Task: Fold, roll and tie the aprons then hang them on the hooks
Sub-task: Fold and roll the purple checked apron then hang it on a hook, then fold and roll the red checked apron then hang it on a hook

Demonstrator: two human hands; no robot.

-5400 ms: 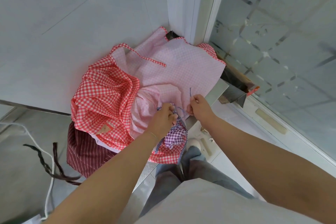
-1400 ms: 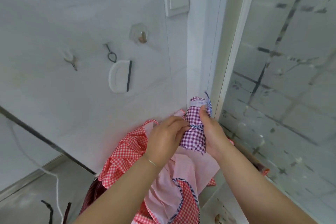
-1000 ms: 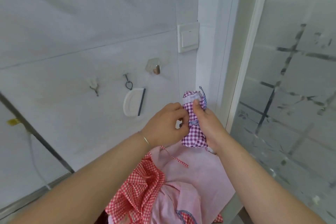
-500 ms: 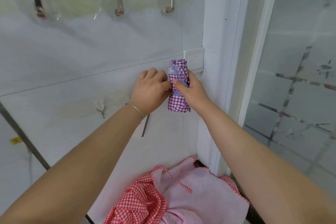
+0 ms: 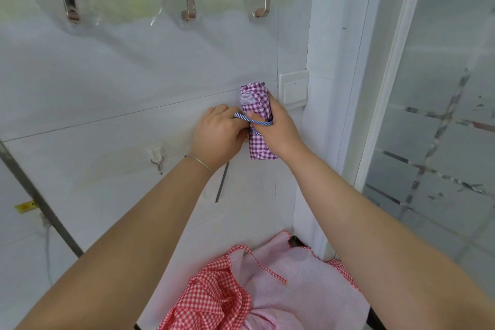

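A rolled purple-checked apron is held upright in front of the white wall. My right hand grips the roll around its middle. A blue-striped tie runs across the roll, and my left hand pinches its loose end just left of the roll. Three metal hooks are stuck high on the wall: a left hook, a middle hook and a right hook. All three hang bare, well above the roll.
A pile of red-checked and pink aprons lies below on a surface in the corner. A light switch sits right of the roll. A small white hook is lower on the wall. Frosted glass door stands at right.
Both hands lifted the rolled apron from the pile up to wall height. Over the last half second the blue-striped tie has been drawn out to the left across the roll.
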